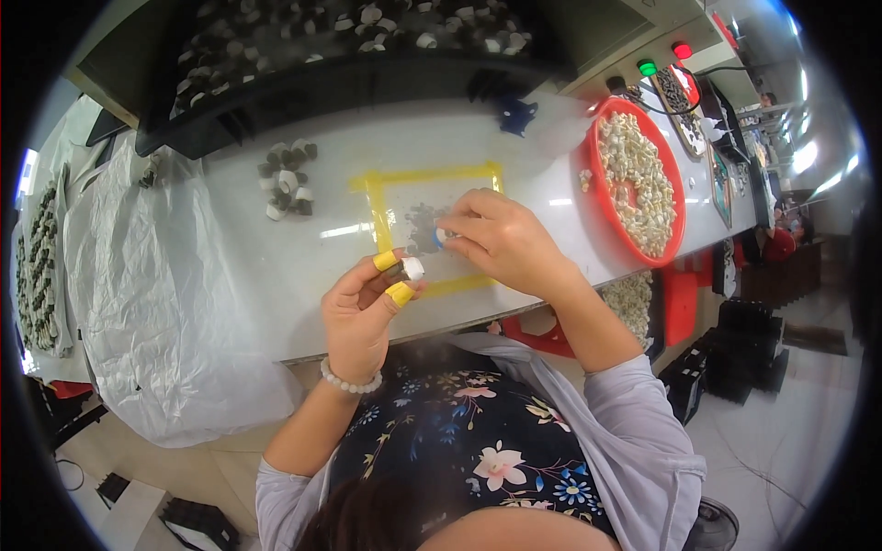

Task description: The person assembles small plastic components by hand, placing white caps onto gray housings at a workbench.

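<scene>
My left hand, with yellow tape around its thumb and a fingertip, pinches a small white-and-dark part above the worktop. My right hand is just to the right and slightly farther off, its fingertips closed around a small blue-and-white thing whose kind I cannot make out. The two hands are close but apart. Between and beyond them lies a scatter of tiny dark pieces, inside a rectangle of yellow tape stuck to the white table.
At the right stands a red oval basin full of small white parts. A cluster of white-and-dark parts lies at the left, beside crumpled translucent plastic sheeting. A dark blue object sits at the back, below a black tray with many parts.
</scene>
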Demonstrator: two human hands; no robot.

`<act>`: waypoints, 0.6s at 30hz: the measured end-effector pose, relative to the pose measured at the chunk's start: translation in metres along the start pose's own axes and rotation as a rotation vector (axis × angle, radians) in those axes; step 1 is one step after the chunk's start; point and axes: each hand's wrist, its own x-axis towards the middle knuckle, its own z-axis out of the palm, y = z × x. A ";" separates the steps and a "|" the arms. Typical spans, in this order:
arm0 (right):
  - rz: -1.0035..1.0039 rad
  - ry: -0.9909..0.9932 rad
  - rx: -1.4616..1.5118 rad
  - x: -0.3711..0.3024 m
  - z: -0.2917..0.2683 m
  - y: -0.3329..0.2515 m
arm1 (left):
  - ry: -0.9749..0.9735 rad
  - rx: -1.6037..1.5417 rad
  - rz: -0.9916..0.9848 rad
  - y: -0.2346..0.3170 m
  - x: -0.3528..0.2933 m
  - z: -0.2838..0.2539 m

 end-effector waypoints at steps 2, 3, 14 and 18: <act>-0.032 -0.013 -0.054 0.002 -0.001 -0.002 | 0.008 -0.007 -0.003 -0.002 -0.001 -0.002; -0.033 -0.016 -0.054 0.002 -0.001 -0.004 | 0.013 -0.010 -0.007 -0.002 -0.001 -0.002; -0.078 -0.027 -0.065 0.003 0.002 -0.005 | 0.057 -0.036 0.016 -0.002 0.000 0.004; -0.090 0.017 -0.065 0.000 0.006 -0.004 | 0.036 -0.071 0.010 -0.001 -0.002 0.002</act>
